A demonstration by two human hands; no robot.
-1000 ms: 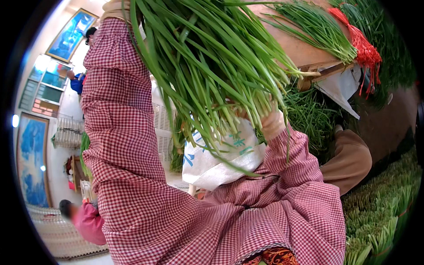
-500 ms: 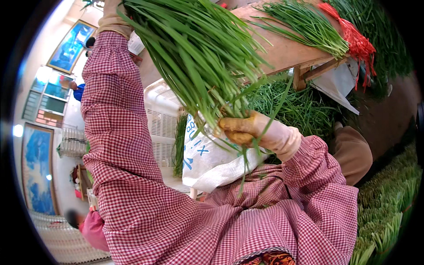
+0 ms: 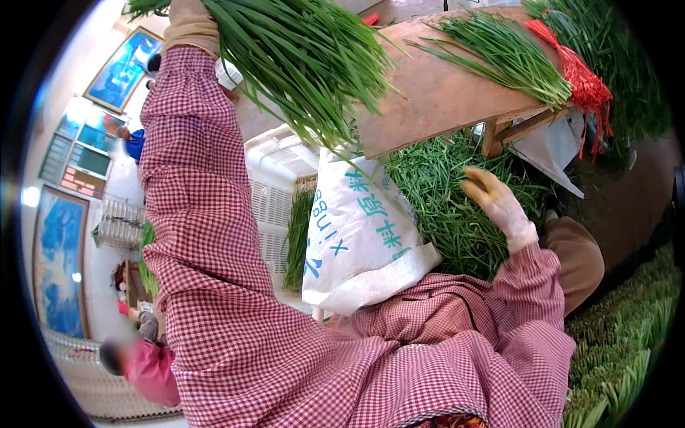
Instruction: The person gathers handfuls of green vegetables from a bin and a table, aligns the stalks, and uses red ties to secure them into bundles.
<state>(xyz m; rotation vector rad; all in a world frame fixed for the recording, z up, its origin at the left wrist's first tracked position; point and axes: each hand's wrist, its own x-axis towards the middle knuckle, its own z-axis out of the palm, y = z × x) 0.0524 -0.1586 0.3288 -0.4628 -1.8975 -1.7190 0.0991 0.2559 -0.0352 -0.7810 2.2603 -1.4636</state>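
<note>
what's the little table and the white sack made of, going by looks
The table looks like bare, unfinished wood: matte brown top with faint grain and plain square legs. The white sack seems to be woven plastic, judging by its slight sheen and stiff creases, though the weave is too fine to see clearly.

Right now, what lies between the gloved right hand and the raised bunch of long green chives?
In the head view, the wooden board's lower edge and loose greens lie between.

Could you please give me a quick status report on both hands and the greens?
Left hand raised, gripping big bunch of greens. Right hand gloved, empty, over loose greens pile. White sack on lap, between the arms.
</note>
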